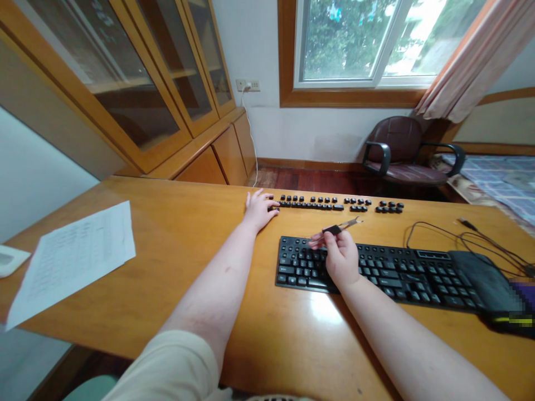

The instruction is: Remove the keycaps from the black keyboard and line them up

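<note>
My left hand reaches to the far side of the desk, fingers spread, its fingertips at the left end of rows of loose black keycaps. Some caps there are partly covered by the fingers. My right hand is closed around a keycap puller with a black middle and thin metal prongs that point up and right. It is above the black keyboard, hiding part of its middle. Along the keyboard's upper rows, many positions show small bare switches without caps, while the lower rows still carry theirs.
Printed paper sheets lie on the desk's left, beside a white object at the edge. On the right are a black cable and a dark pad. Beyond the desk stand a chair and a glass-door cabinet.
</note>
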`<state>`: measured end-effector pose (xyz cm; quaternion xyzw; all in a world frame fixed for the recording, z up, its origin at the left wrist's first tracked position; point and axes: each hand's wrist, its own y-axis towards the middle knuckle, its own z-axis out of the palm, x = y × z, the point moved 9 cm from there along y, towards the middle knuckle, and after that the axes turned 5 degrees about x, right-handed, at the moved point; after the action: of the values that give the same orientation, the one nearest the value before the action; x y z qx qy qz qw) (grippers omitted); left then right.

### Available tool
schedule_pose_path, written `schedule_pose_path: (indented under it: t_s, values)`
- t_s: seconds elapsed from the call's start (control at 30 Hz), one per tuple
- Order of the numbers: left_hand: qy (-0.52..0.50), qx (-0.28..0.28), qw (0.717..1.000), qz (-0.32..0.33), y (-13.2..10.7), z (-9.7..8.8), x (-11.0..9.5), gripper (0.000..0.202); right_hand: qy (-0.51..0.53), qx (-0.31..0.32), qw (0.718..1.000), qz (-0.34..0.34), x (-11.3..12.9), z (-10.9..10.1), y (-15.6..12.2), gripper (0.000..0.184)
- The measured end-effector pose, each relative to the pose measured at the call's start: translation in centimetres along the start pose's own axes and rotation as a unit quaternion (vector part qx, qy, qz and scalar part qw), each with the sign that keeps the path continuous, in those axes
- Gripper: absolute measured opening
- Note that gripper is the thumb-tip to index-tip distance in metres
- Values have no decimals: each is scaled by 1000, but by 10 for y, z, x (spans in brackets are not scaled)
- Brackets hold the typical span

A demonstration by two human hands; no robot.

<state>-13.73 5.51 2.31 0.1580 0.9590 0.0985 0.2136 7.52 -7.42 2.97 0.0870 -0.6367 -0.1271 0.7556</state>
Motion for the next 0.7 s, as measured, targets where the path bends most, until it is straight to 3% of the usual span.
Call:
schedule_pose_path:
  t_s: [0.2, 0.7]
  values:
    - [3, -5, 1000, 22, -1, -2, -6, 11, 5, -1, 1000, 0, 1, 1, 0, 21]
    - [13, -11, 1000, 1, 4, 2, 0, 9, 0, 4, 1000, -1, -1, 1, 0, 20]
